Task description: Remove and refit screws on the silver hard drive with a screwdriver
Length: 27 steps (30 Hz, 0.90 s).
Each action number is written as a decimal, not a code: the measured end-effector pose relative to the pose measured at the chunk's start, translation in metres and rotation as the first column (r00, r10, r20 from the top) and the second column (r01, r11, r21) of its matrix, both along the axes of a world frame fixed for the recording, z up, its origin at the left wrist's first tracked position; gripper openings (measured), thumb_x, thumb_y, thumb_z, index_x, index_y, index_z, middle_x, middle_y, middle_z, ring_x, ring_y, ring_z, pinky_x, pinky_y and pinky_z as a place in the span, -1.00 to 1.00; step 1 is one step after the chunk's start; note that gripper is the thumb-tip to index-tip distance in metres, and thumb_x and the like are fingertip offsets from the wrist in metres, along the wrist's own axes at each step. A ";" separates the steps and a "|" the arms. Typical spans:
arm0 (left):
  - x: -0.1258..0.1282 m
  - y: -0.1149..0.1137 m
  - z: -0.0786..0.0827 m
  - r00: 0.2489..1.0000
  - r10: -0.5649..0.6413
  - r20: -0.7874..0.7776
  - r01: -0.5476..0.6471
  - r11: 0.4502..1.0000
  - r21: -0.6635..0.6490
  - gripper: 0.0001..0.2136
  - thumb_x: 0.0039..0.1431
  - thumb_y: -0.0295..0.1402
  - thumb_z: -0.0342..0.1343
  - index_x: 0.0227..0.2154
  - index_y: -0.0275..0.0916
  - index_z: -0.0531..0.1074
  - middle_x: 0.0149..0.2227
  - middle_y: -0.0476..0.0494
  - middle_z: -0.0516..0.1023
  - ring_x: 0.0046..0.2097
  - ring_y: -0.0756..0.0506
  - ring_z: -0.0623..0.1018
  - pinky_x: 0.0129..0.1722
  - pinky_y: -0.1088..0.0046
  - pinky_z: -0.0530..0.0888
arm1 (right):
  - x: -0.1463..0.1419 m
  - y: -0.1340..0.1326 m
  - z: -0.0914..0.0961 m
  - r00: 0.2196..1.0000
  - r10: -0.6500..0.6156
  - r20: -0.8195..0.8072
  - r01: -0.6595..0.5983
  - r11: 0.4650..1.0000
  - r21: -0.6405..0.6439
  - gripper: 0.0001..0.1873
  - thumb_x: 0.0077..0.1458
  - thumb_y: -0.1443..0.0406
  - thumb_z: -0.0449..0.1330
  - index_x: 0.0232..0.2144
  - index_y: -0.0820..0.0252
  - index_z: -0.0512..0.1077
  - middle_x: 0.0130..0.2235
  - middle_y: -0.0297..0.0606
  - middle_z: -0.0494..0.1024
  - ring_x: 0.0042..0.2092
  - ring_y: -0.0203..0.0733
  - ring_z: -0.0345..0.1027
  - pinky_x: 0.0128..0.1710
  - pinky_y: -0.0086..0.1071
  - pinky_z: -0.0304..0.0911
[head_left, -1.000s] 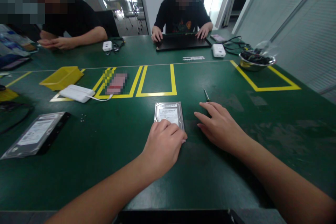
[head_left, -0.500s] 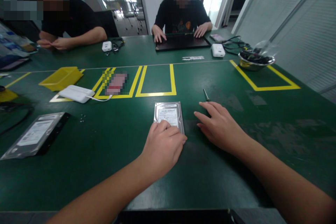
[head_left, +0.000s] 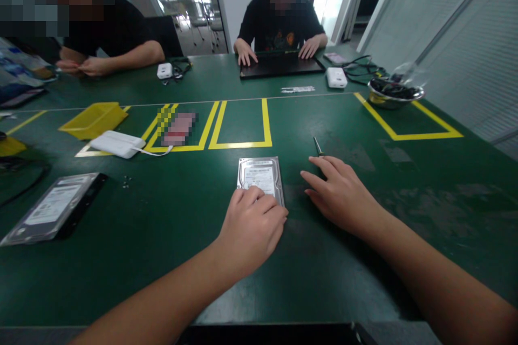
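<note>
A silver hard drive (head_left: 261, 171) with a white label lies flat on the green table in front of me. Over its near end, my left hand (head_left: 254, 221) is closed, with curled fingers gripping it; that end is hidden. To the right, my right hand (head_left: 338, 188) is low over the table, fingers apart. The metal shaft of what looks like a screwdriver (head_left: 318, 145) pokes out just beyond its fingertips. The rest of that tool is hidden by the hand.
Another hard drive (head_left: 54, 207) lies at left beside several small screws (head_left: 127, 181). Farther back are a yellow bin (head_left: 95, 120), a white power bank (head_left: 117, 143) cabled to a phone (head_left: 178, 129), and a metal bowl (head_left: 394, 99). Two people sit opposite, one with hands on a dark panel (head_left: 283, 66).
Almost nothing differs. My right hand has shifted very slightly, while my left hand stays on the hard drive.
</note>
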<state>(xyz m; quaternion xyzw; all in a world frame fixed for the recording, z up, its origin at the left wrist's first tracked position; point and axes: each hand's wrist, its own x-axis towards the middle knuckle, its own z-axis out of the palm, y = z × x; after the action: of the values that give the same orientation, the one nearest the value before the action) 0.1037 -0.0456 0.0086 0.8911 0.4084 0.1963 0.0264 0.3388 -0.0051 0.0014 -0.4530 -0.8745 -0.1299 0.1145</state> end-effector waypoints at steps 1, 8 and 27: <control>0.000 0.000 0.000 1.000 0.002 0.002 -0.002 1.000 0.001 -0.83 0.33 -0.36 0.04 -0.29 -0.18 0.54 -0.31 -0.10 0.55 -0.18 -0.16 0.37 -0.22 0.20 0.20 | 0.000 0.000 0.000 1.000 -0.012 0.004 0.012 1.000 0.001 -0.64 0.20 0.34 0.16 0.04 0.27 0.49 0.18 0.14 0.35 0.18 0.23 0.19 0.10 0.05 0.26; 0.000 0.000 -0.001 1.000 0.003 0.006 -0.002 1.000 -0.024 -0.85 0.31 -0.37 0.04 -0.30 -0.20 0.50 -0.31 -0.11 0.54 -0.18 -0.17 0.37 -0.20 0.20 0.22 | 0.001 0.000 0.002 0.998 -0.064 0.025 0.065 0.998 -0.015 -0.64 0.20 0.32 0.15 0.04 0.27 0.48 0.18 0.15 0.35 0.17 0.25 0.19 0.07 0.06 0.27; -0.003 0.005 0.001 1.000 -0.014 -0.018 0.013 0.999 -0.047 -0.87 0.30 -0.33 0.06 -0.30 -0.19 0.48 -0.29 -0.12 0.54 -0.16 -0.18 0.40 -0.19 0.19 0.21 | 0.005 0.004 0.001 0.986 -0.150 0.066 0.152 0.988 -0.029 -0.65 0.25 0.27 0.10 0.03 0.27 0.46 0.07 0.13 0.40 0.00 0.15 0.28 -0.12 -0.10 0.27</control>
<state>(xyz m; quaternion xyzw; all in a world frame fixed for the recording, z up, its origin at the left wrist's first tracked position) 0.1006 -0.0410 0.0097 0.8946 0.4072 0.1784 0.0449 0.3443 -0.0006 0.0022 -0.5155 -0.8429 -0.1376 0.0688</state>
